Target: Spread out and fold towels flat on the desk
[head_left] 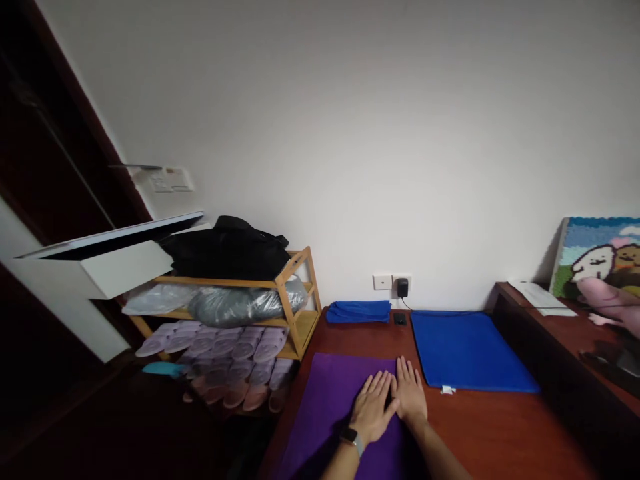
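Observation:
A purple cloth (333,393) lies spread flat on the reddish-brown wooden desk (493,433). My left hand (374,408), with a watch (352,439) on its wrist, presses palm down on the cloth with its fingers stretched out. Close beside it, my right hand (411,393) rests flat at the cloth's right edge, fingers extended forward. The two thumbs come together or overlap. To the right is a flat blue cloth (470,350) with a white tag (448,389) at its front edge. Behind the purple cloth sits a folded blue cloth (358,311).
A wooden rack (295,300) at the left holds a black bag (230,250), plastic-wrapped bundles and several slippers (270,342). A black plug (403,287) sits in the wall outlet. At the right, a raised ledge carries papers (543,299), a pink plush toy (607,300) and a colourful picture (595,257).

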Motion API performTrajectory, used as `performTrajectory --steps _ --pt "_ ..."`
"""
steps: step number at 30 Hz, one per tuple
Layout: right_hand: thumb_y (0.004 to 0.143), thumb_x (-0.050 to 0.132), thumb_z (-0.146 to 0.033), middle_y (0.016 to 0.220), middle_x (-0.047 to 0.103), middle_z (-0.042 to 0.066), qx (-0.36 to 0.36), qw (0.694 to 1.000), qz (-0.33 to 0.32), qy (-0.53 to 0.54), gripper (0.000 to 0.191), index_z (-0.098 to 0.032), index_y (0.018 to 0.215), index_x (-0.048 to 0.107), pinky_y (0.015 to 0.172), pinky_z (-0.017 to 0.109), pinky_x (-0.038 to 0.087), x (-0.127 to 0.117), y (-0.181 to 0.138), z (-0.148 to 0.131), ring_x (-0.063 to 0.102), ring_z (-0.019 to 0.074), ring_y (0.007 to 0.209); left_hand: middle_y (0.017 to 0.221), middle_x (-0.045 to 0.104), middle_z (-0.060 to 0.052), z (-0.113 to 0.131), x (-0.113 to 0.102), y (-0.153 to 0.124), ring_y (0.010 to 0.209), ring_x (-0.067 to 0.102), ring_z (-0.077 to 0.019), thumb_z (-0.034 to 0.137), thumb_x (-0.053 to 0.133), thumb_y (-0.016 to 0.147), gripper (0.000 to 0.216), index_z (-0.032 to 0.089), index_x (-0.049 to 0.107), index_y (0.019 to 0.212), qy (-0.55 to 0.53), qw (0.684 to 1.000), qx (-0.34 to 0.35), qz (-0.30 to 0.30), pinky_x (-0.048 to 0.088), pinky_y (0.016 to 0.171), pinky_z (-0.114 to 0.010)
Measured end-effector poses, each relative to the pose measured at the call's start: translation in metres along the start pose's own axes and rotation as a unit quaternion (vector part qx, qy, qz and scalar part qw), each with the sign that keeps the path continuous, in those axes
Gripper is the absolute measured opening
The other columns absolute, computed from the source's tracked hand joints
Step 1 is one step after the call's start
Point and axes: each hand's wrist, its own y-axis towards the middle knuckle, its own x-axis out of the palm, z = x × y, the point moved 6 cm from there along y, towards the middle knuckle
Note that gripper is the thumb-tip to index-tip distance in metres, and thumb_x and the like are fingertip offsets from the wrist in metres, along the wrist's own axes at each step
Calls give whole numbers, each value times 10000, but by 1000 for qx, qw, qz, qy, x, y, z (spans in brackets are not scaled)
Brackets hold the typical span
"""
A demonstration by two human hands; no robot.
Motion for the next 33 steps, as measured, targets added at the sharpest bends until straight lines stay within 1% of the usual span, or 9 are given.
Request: performTrajectory --steps 2,6,9,11,16,19,22,26,33 --pt "998 169 -391 1683 146 45 8 1000 8 13 661 -120 1600 169 1261 415 89 1 2 1 102 214 1560 1673 268 -9 -27 -11 -14 1541 238 -217 515 182 1057 621 276 94 1624 19 1000 -20 0 216 1271 -460" --pt "1002 143 -430 1684 153 42 16 1000 9 22 680 -107 1599 165 1263 411 76 6 3 3 109 216 1559 1663 295 -21 -98 -32 -58 1536 253 -225 555 200 1051 642 258 164 1619 65 989 -133 11 242 1263 -469" --pt "1001 134 -435 1687 155 38 18 1000 11 18 683 -110 1601 159 1262 406 71 7 2 4 108 218 1560 1669 281 -23 -129 -40 -84 1539 243 -227 573 222 1044 657 255 186 1618 81 982 -169 25 247 1261 -462" --pt "1001 139 -426 1688 157 45 18 1000 12 11 681 -105 1602 152 1261 405 64 5 2 3 108 223 1560 1674 268 -37 -134 -41 -91 1543 230 -229 588 230 1038 676 235 210 1615 81 981 -172 30 238 1263 -456" --pt "1006 153 -402 1687 158 50 29 999 -13 11 661 -115 1601 167 1259 408 84 -6 -2 -1 119 218 1558 1671 279 -66 -129 -41 -88 1545 223 -232 609 214 1030 706 203 248 1607 80 981 -175 33 231 1263 -462" --pt "1015 110 -413 1690 130 33 40 999 -3 12 656 -127 1604 151 1260 407 100 -9 -19 -3 104 216 1559 1667 284 -76 -129 -41 -87 1544 228 -230 617 197 1027 719 190 269 1601 80 981 -175 33 233 1261 -462" --pt "1018 83 -442 1690 112 6 42 999 12 21 660 -150 1608 132 1266 408 98 -5 -49 -5 78 209 1562 1665 282 -87 -132 -41 -86 1542 232 -229 630 184 1022 740 172 293 1592 77 981 -175 31 223 1263 -452" --pt "1011 126 -465 1685 128 -1 29 999 -12 21 671 -152 1605 153 1273 428 77 3 -80 -12 74 216 1562 1661 286 -95 -135 -38 -83 1542 227 -234 637 189 1021 745 168 304 1588 75 981 -175 36 222 1262 -462" --pt "1003 154 -416 1677 151 56 32 998 -3 49 674 -81 1587 178 1274 419 88 -8 -85 -16 111 216 1558 1657 290 -97 -139 -37 -82 1536 244 -224 631 189 1025 750 141 315 1579 80 982 -171 29 229 1264 -453"
